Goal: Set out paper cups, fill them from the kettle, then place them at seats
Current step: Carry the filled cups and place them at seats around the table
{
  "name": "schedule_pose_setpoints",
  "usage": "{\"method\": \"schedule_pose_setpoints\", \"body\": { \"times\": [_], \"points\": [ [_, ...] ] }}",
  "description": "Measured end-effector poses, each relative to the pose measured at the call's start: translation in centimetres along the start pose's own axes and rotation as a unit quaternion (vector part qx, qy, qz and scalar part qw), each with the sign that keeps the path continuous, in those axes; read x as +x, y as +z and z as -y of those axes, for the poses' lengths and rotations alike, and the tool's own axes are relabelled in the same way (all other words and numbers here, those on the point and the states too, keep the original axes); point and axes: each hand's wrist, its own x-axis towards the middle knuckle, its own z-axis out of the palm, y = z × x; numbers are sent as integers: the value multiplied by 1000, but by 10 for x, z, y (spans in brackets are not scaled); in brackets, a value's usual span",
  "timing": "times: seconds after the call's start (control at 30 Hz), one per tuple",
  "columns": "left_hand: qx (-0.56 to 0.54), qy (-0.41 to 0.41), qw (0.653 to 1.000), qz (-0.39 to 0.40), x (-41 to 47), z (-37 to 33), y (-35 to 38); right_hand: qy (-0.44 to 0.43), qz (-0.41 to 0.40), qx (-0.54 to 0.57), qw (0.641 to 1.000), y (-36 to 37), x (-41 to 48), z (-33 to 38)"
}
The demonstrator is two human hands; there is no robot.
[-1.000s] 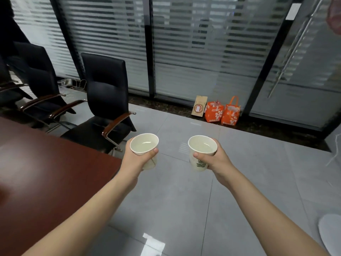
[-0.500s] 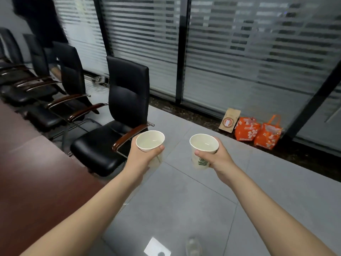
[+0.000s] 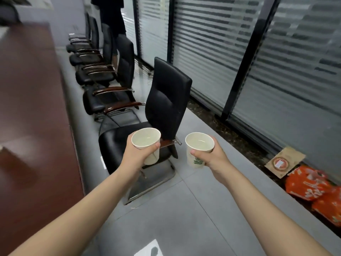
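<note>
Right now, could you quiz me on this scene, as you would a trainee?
1. True or false: the left cup, gripped by the left hand, and the right cup, gripped by the right hand, both hold liquid.
2. Which cup shows a green print? A: left cup. B: right cup. C: neither.
3. Fill in: the red-brown table lies on the person's ____ side.
Key: 1 true; 2 B; 3 left.
</note>
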Motion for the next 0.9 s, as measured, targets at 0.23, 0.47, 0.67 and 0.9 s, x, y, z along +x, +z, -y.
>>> {"method": "schedule_pose_setpoints", "body": {
  "times": [0.23,0.47,0.67,0.9],
  "points": [
    [-1,-3,996,-90,62,8,-17,10,68,-21,997,37,95,7],
    [10,-13,984,-179,144,28,-72,-6,131,-50,990,101,206,7],
    [4,-22,965,-260,198,33,-125,-8,214,-40,976,171,286,13],
    [9,-7,930,-367,231,31,-189,2,303,-26,953,261,347,15]
  ]
}}
